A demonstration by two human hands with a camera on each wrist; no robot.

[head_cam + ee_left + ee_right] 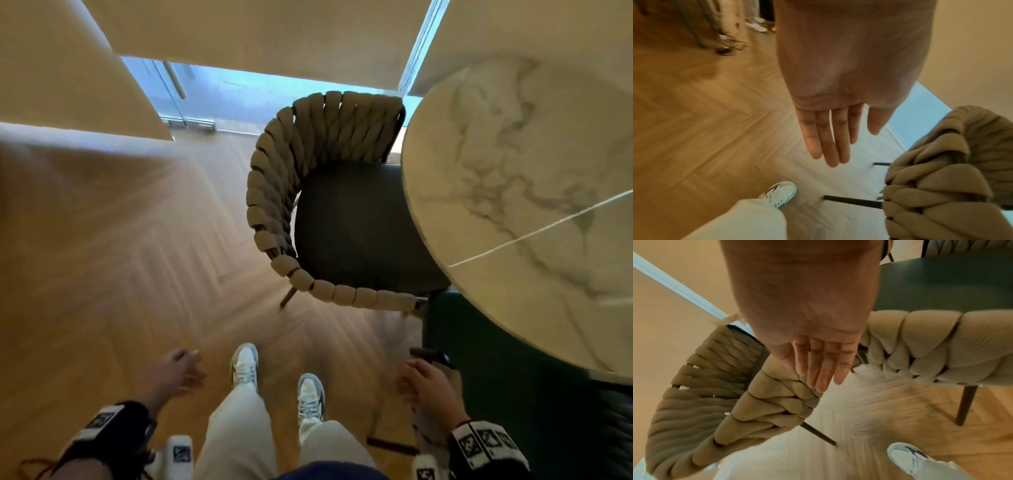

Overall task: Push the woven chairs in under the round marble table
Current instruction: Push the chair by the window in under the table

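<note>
A woven chair (274, 192) with a thick beige braided back and a dark seat stands at the round marble table (513, 164), its seat partly under the table's edge. My left hand (178, 368) hangs over the floor with straight fingers and holds nothing; in the left wrist view this hand (836, 138) is left of the braided chair back (941, 186). My right hand (424, 380) is also flat and holds nothing. In the right wrist view it (822, 366) hangs between that chair (705, 402) and a second woven chair (941, 340). Whether it touches either cannot be told.
Herringbone wood floor (137, 274) spreads left and in front of me. My feet in white sneakers (245, 365) stand short of the chair. A glass door (212, 89) and beige blinds lie beyond. Another person's shoes (756, 26) show far off. Thin dark chair legs (818, 433) angle outward.
</note>
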